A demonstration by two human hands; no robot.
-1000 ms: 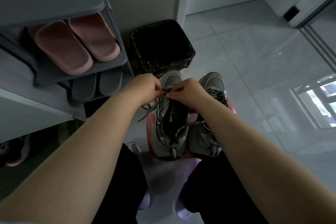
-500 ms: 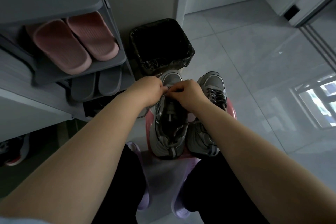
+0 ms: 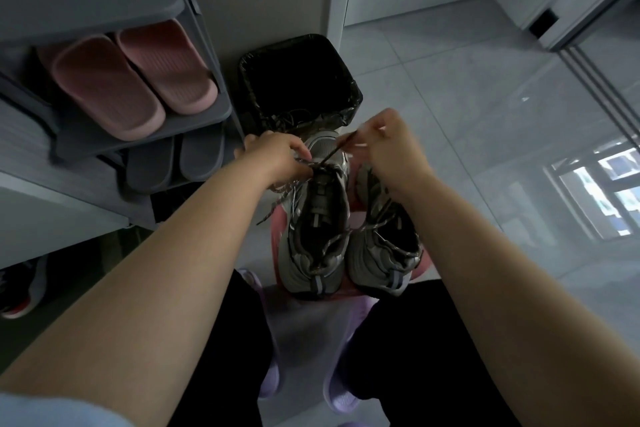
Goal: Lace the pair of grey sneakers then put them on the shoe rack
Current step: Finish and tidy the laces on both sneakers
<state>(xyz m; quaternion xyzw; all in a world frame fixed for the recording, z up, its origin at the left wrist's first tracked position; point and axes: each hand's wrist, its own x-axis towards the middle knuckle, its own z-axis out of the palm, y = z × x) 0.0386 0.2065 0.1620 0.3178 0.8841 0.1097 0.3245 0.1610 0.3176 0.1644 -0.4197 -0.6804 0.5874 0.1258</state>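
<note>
Two grey sneakers stand side by side on a pink stool (image 3: 277, 236), toes pointing away from me. My left hand (image 3: 277, 158) holds the left sneaker (image 3: 317, 229) at the eyelets near its toe. My right hand (image 3: 391, 142) pinches the end of its dark lace (image 3: 334, 151) and holds it taut, raised to the right. The loose other end of the lace hangs off the shoe's left side. My right forearm covers part of the right sneaker (image 3: 381, 246). The grey shoe rack (image 3: 145, 135) is to the left.
Pink slippers (image 3: 135, 80) fill one rack shelf and grey slippers (image 3: 173, 159) the shelf below. A bin with a black liner (image 3: 298, 83) stands just beyond the sneakers. Tiled floor spreads to the right. My legs and purple slippers (image 3: 341, 395) are beneath the stool.
My hands were close together over the left sneaker's toe. The right hand has since drawn the lace up and to the right, and the left hand stays at the eyelets.
</note>
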